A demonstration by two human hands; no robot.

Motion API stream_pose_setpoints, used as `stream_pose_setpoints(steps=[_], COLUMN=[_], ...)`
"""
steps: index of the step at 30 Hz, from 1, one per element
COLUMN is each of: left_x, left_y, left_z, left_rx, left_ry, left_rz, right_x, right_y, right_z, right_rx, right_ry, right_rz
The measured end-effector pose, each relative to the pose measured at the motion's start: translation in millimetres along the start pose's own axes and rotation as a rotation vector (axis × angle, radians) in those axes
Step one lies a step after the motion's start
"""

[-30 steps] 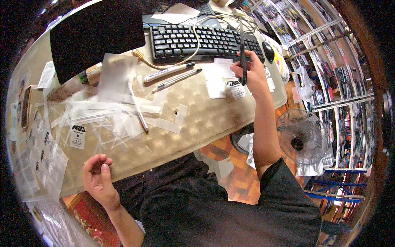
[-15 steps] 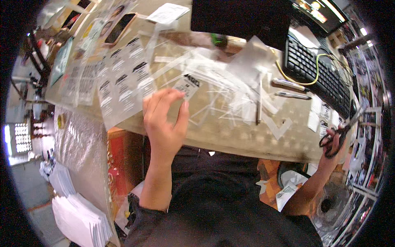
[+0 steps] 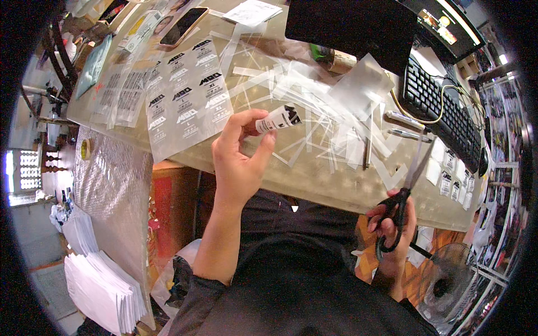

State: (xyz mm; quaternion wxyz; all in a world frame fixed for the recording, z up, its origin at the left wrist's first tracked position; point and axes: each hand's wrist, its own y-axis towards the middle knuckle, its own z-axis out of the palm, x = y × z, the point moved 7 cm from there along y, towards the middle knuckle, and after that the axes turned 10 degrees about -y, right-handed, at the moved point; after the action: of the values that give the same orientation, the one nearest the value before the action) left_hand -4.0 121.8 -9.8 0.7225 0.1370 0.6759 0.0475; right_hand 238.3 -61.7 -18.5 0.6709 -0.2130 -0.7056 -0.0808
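Between thumb and fingers, my left hand (image 3: 242,154) pinches a small printed label (image 3: 278,119), slightly curled, above the table. My right hand (image 3: 399,224) grips a pair of black-handled scissors (image 3: 399,204) by the loops, their blades pointing up and away, parted a little. Left of my left hand lies a translucent sheet (image 3: 188,95) printed with rows of black and white labels. Thin cut strips (image 3: 302,95) are heaped on the table beyond the label. On the right, small cut labels (image 3: 448,173) lie in groups near the table's edge.
A black keyboard (image 3: 443,106) with a yellowish cable sits at the right, near a marker (image 3: 404,119) and a pen (image 3: 410,134). A dark monitor (image 3: 347,28) stands at the back. A phone (image 3: 184,26) lies far left. Stacked white paper (image 3: 103,294) and a fan (image 3: 448,280) are below table level.
My right hand has brought the scissors from the far right edge inward, toward my body's middle. My left hand has shifted slightly right with the label, which is now tilted.
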Motion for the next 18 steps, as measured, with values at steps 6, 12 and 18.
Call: stream_pose_setpoints(steps=[6,12,18], left_x=[-4.9,-5.7,1.7], left_y=[-12.7,-25.3,-32.1], left_z=[11.1,25.5,29.1], left_rx=[0.081,0.033,0.130], left_ry=[-0.198,-0.415,-0.138], left_rz=[-0.043,-0.215,-0.033], right_x=[-7.3,-28.1,-38.8], right_y=[-9.5,-23.2,-38.1], right_z=[24.5,49.2,63.5], right_rx=[0.165,0.422,0.581], right_ry=[0.052,0.131,0.206], right_rz=[0.097,0.232,0.293])
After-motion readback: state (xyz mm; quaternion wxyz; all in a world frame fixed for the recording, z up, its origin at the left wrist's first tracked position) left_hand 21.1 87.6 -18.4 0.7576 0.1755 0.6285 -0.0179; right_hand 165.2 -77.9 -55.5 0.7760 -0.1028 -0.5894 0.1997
